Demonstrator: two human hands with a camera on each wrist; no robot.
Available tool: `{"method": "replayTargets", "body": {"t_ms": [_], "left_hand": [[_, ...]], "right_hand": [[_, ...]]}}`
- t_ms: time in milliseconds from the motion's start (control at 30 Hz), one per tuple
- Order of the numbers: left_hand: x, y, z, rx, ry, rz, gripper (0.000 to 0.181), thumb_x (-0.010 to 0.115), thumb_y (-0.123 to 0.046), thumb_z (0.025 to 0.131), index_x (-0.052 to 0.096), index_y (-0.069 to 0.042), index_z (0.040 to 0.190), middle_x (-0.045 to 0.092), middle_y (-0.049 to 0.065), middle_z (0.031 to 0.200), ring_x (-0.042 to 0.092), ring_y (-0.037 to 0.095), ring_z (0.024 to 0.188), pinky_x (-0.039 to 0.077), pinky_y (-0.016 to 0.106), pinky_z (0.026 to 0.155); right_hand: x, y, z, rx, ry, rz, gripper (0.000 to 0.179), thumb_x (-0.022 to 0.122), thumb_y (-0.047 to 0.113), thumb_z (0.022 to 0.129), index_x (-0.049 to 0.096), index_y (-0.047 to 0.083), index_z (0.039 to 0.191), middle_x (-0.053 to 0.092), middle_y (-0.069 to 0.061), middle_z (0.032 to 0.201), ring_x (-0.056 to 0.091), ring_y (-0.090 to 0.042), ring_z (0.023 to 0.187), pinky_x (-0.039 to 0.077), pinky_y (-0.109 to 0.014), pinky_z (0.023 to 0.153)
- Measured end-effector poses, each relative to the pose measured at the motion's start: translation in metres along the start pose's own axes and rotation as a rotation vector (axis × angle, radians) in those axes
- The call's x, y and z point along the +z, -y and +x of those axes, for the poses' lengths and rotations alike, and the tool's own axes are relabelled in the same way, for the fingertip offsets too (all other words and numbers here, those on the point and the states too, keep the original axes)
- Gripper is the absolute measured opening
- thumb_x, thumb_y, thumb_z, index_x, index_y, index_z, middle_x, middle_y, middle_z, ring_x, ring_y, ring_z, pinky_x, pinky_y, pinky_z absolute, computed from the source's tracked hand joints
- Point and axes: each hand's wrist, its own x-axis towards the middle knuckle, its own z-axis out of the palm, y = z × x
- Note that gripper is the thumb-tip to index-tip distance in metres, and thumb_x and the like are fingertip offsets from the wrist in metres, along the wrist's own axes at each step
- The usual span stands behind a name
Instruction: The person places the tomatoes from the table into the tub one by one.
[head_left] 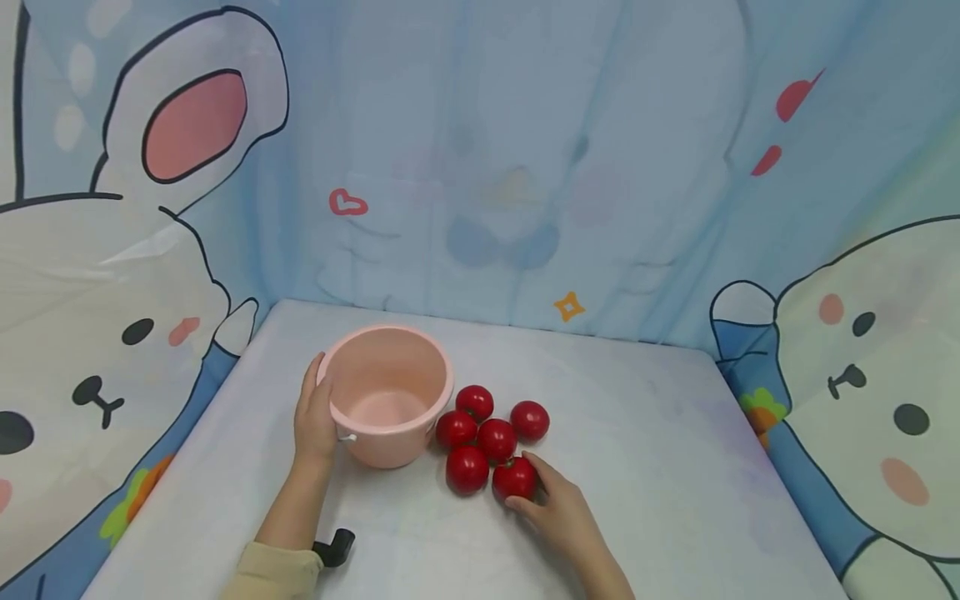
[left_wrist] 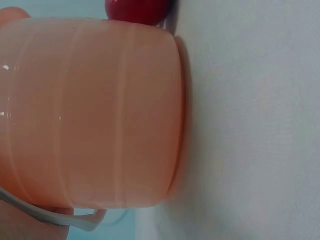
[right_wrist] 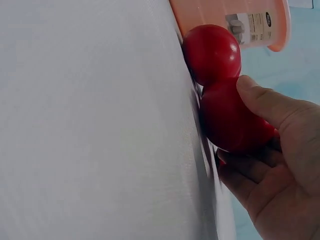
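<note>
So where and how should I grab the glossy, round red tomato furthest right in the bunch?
I'd probably cup that tomato around its bulging middle, where it's widest, coming from the right: that side is free, while another round red tomato crowds its left.

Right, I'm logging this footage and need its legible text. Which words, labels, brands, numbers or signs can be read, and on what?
No text is legible.
Pink bucket: a label shows in the right wrist view, with a dark oval mark and lines of print, all too small and blurred to read.
Red fruits: no lettering shows.
Backdrop: drawings, including a heart and a star; no words visible.
</note>
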Motion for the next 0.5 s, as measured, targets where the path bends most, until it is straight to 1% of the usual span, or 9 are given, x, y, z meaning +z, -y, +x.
{"method": "replayTargets", "body": {"t_ms": [133, 200, 367, 500], "left_hand": [[0.001, 0.001, 0.0, 0.003, -0.012, -0.003, 0.05, 0.028, -0.051, 0.102, 0.026, -0.046, 0.152, 0.024, -0.025, 0.159, 0.016, 0.008, 0.153, 0.018, 0.048, 0.125], [0.001, 0.0, -0.001, 0.002, -0.013, -0.005, 0.05, 0.027, -0.051, 0.102, 0.025, -0.046, 0.152, 0.025, -0.025, 0.159, 0.017, 0.008, 0.153, 0.019, 0.047, 0.125], [0.002, 0.0, 0.0, 0.006, -0.017, -0.003, 0.05, 0.025, -0.05, 0.103, 0.025, -0.046, 0.152, 0.025, -0.024, 0.159, 0.018, 0.009, 0.153, 0.019, 0.047, 0.125], [0.001, 0.002, 0.002, 0.002, -0.016, -0.003, 0.049, 0.025, -0.049, 0.103, 0.025, -0.048, 0.152, 0.026, -0.025, 0.159, 0.019, 0.009, 0.152, 0.02, 0.047, 0.124]], "right_hand": [[-0.008, 0.003, 0.001, -0.002, 0.001, 0.023, 0.083, 0.087, 0.036, 0.072, 0.05, 0.021, 0.145, 0.06, -0.006, 0.14, 0.056, -0.031, 0.13, 0.053, -0.05, 0.098], [-0.016, 0.005, 0.001, -0.021, -0.008, 0.026, 0.083, 0.087, 0.036, 0.073, 0.05, 0.021, 0.145, 0.059, -0.006, 0.14, 0.057, -0.032, 0.129, 0.054, -0.049, 0.097], [-0.038, 0.016, 0.004, -0.095, -0.041, 0.033, 0.081, 0.085, 0.034, 0.075, 0.049, 0.021, 0.146, 0.056, -0.01, 0.144, 0.057, -0.035, 0.129, 0.056, -0.047, 0.094], [-0.057, 0.025, 0.009, -0.148, -0.044, 0.053, 0.08, 0.083, 0.036, 0.078, 0.047, 0.02, 0.147, 0.054, -0.011, 0.146, 0.055, -0.036, 0.131, 0.055, -0.048, 0.094]]}}
